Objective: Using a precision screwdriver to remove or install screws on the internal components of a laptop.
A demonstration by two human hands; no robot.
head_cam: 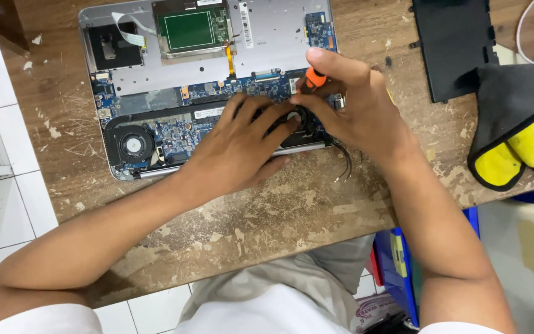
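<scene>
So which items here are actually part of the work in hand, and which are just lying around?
In use:
opened laptop
orange-handled screwdriver, gripped by the right hand
left hand, resting on the circuit board

Lying about:
flat black panel
grey and yellow pouch
blue bin
white cable

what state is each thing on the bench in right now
laptop: bottom cover off, boards exposed
cooling fan: uncovered, in its bay
screwdriver: orange handle, gripped upright, tip hidden
right hand: closed on the screwdriver
left hand: fingers spread, pressing on the laptop's boards
black panel: lying flat, apart from the laptop
grey and yellow pouch: lying at the bench edge
wooden bench: worn, paint-flecked
</scene>
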